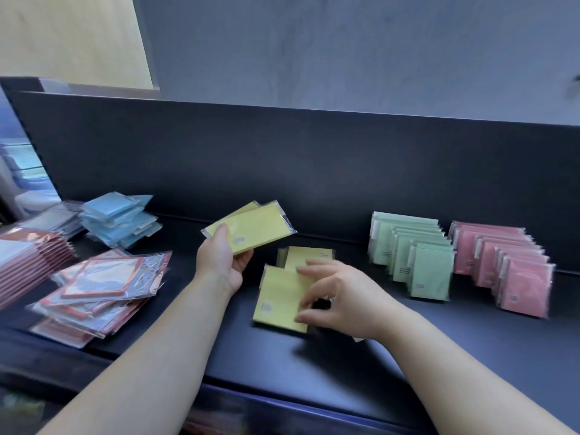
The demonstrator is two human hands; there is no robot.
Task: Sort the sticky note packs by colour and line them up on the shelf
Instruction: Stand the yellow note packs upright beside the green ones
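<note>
Our left hand (219, 262) grips two yellow packs (254, 227) up off the shelf (345, 365) — our right hand (339, 296) pinches the near yellow pack (279, 299) mid-shelf, left of the green row (417, 255). If we let go too fast it may tip over — the wrap looks slippery.

Hands: two, left hand (224, 262) and right hand (339, 296)
Yellow packs (254, 229): two held, at least two lying
Green packs (430, 271): one row, uncountable
Pink packs (524, 287): one row, uncountable
Blue packs (119, 221): one pile
Red-edged packs (103, 277): one pile
</note>
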